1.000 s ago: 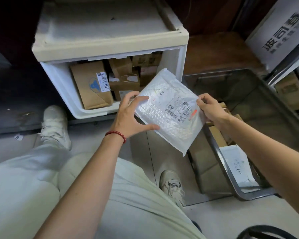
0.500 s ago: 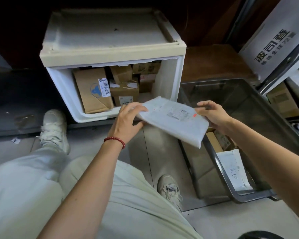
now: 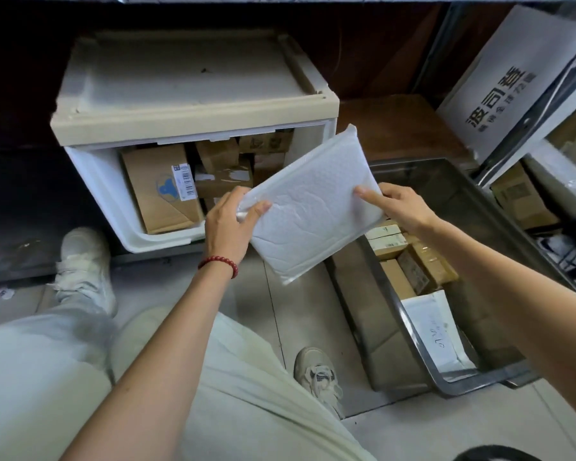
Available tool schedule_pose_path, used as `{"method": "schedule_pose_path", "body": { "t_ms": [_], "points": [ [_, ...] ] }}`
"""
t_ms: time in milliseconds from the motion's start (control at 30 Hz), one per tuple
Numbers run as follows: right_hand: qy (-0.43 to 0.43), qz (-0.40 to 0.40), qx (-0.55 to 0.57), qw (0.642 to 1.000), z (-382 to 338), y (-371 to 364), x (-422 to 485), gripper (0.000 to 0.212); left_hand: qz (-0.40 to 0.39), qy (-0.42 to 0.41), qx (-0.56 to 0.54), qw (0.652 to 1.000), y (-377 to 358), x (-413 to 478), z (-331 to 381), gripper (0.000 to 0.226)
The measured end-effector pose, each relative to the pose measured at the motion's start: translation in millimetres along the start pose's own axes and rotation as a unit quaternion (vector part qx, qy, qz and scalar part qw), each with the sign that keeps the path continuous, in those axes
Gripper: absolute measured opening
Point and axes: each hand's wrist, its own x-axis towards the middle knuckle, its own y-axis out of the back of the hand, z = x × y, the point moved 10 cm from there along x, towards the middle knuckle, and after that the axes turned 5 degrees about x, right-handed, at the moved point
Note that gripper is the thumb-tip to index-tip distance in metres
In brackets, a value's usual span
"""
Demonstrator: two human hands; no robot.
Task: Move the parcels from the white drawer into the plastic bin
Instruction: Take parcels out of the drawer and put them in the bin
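A white padded mailer (image 3: 313,207) is held in the air between the open white drawer (image 3: 97,181) and the dark plastic bin (image 3: 423,357). Its plain back faces me. My left hand (image 3: 230,224) pinches its left edge and my right hand (image 3: 396,204) grips its right edge. Several brown cardboard parcels (image 3: 160,191) stand inside the drawer. The bin at the right holds several small boxes (image 3: 409,257) and a white envelope (image 3: 433,327).
My legs in pale trousers and two white shoes (image 3: 84,261) fill the lower left on the tiled floor. A white box with printed characters (image 3: 516,81) and more cartons (image 3: 522,197) stand on shelving at the right. A wooden surface (image 3: 396,128) lies behind the bin.
Both hands have turned the mailer over: its label side faced me a second ago, it lay flat half a second ago, and its blank back faces me now.
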Motion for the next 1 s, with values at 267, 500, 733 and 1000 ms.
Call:
{"method": "schedule_pose_path", "body": {
  "t_ms": [267,500,733,1000],
  "points": [
    [0.023,0.151,0.036,0.988,15.7,115.7,-31.6,0.047,-0.041,-0.035,-0.073,0.996,-84.1,17.8,92.8,0.035],
    [-0.022,0.226,0.145,0.963,89.0,177.9,-69.8,0.039,-0.168,-0.141,-0.048,0.974,-178.7,28.7,184.2,0.036],
    [-0.09,0.381,0.252,0.885,175.7,195.1,-99.7,0.038,-0.348,-0.227,0.091,0.905,-294.4,-0.3,198.5,0.055],
    [-0.316,0.445,0.251,0.8,266.6,140.8,-113.2,0.048,-0.294,-0.298,0.287,0.862,-322.2,-7.4,151.8,0.044]
  ]
}}
